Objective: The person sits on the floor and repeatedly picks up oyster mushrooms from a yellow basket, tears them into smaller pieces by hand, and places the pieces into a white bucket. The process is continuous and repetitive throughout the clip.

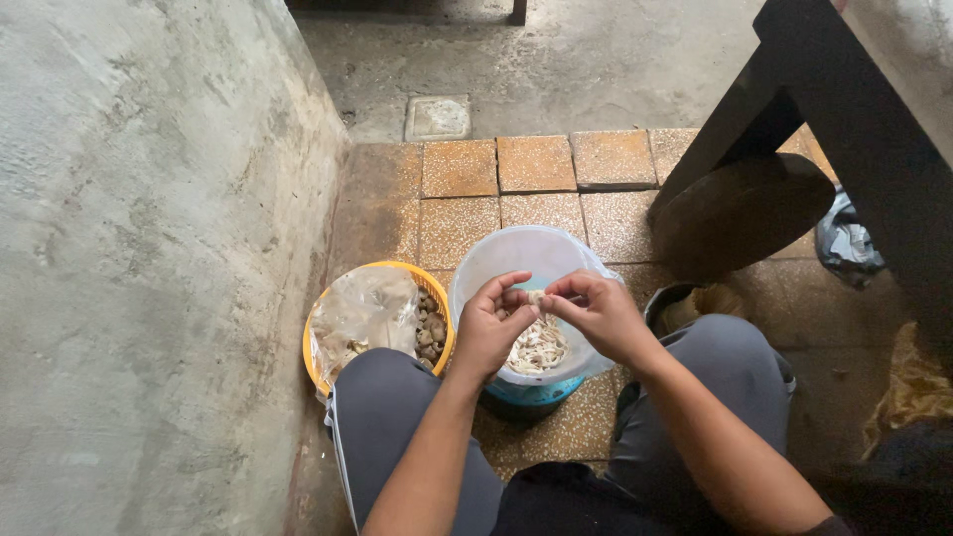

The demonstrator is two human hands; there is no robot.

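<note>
My left hand [488,333] and right hand [601,310] pinch a small pale garlic clove [536,297] over the translucent bucket [496,253] of peelings. Worn orange floor tiles [536,164] meet a rough concrete wall [149,248].

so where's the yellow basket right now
In the head view, the yellow basket sits on the tiled floor at lower left, touching the pale plastic tub on its right and just ahead of the person's left knee.

Small pale garlic clove [536,297] pinched above the lined bucket [496,260] of peels
</note>
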